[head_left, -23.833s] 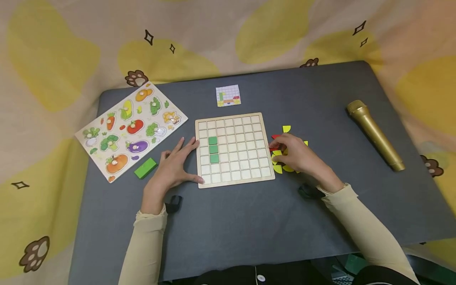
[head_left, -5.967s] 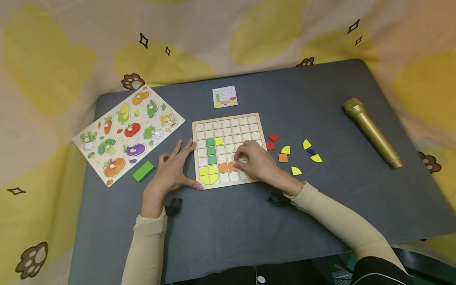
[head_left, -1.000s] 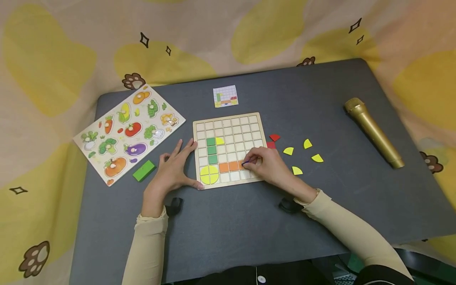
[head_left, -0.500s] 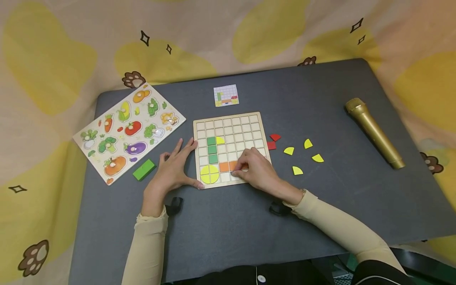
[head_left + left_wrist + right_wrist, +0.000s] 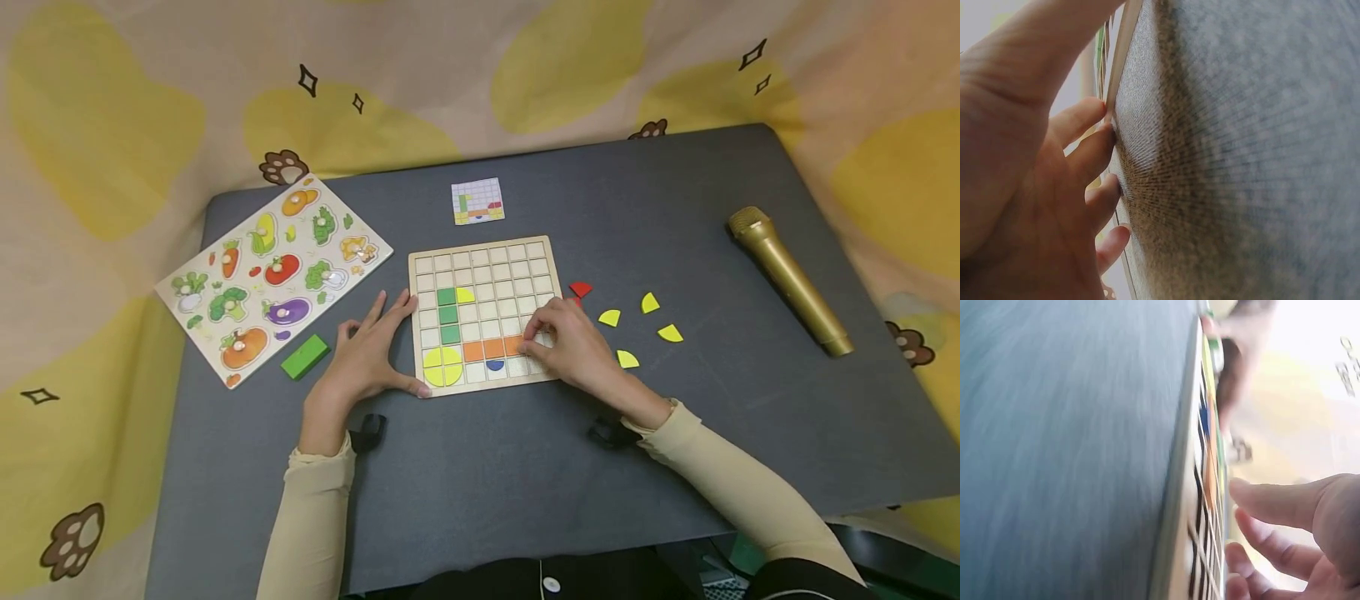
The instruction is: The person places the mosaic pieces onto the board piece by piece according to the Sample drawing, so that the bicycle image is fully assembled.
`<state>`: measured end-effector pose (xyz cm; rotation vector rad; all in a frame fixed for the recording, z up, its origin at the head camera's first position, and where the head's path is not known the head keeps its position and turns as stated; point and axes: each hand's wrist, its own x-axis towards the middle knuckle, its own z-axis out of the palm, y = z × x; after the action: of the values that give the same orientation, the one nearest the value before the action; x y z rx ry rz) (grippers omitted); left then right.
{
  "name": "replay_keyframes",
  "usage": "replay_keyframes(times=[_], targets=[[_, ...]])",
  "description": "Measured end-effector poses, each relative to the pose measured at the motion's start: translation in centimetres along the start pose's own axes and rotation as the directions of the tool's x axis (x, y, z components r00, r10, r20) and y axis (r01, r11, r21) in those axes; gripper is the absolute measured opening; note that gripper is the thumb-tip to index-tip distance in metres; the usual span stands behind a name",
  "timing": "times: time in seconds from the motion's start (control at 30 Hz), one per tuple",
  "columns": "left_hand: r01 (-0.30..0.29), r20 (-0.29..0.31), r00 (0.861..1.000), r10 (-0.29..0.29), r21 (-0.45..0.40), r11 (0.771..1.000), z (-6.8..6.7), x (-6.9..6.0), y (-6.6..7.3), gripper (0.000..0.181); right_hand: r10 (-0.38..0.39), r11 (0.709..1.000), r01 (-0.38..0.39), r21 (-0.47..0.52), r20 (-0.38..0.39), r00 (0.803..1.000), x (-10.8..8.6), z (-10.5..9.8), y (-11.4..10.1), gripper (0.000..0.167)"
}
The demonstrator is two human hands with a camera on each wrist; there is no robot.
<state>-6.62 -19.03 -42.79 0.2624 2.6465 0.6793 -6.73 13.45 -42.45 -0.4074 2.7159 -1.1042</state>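
Note:
A wooden grid board (image 5: pixel 500 272) lies in the middle of the table. My left hand (image 5: pixel 362 354) steadies its left edge with thumb and fingers spread. On the board are a column of green squares (image 5: pixel 447 314), yellow quarter-circles (image 5: pixel 433 358) forming a circle, a lone yellow quarter (image 5: pixel 465 294), an orange row (image 5: pixel 492 349) and a blue half-circle (image 5: pixel 495 365) beneath it. Over the board's right side hovers my right hand (image 5: pixel 572 343). In the right wrist view the thumb (image 5: pixel 1279 503) and fingers stand apart, with nothing seen between them.
Right of the board lie red pieces (image 5: pixel 580 289) and several yellow quarters (image 5: pixel 628 359). A pattern card (image 5: pixel 477 201) is behind it. Leftward are a vegetable puzzle (image 5: pixel 255 292) and a green block (image 5: pixel 305 357); a gold microphone (image 5: pixel 791 283) rests far right.
Yellow, orange and blue pieces have joined the green squares on the board. The right hand has just released the blue half-circle under the orange row and moved right. The left hand stays put.

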Motion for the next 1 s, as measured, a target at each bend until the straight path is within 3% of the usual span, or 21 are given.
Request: replay_keyframes(times=[0.2, 0.43, 0.67, 1.0], targets=[[0.005, 0.003, 1.000, -0.005, -0.001, 1.000, 0.1, 0.0, 0.1, 0.147, 0.053, 0.999, -0.053, -0.001, 0.019, 0.998, -1.3, -3.8, 3.1, 0.014], [0.017, 0.006, 1.000, -0.017, -0.003, 1.000, 0.1, 0.0, 0.2, 0.147, 0.173, 0.978, -0.167, -0.124, 0.042, 0.984, -3.9, -7.3, 5.4, 0.021], [0.018, 0.009, 1.000, -0.018, -0.004, 1.000, 0.1, 0.0, 0.1, 0.147, 0.212, 0.965, -0.207, -0.159, 0.018, 0.977, -5.8, -7.6, 6.3, 0.016], [0.017, 0.009, 1.000, -0.017, -0.004, 1.000, 0.1, 0.1, 0.2, 0.147, 0.237, 0.960, -0.234, -0.153, 0.003, 0.971, -6.1, -7.2, 6.1, 0.014]])
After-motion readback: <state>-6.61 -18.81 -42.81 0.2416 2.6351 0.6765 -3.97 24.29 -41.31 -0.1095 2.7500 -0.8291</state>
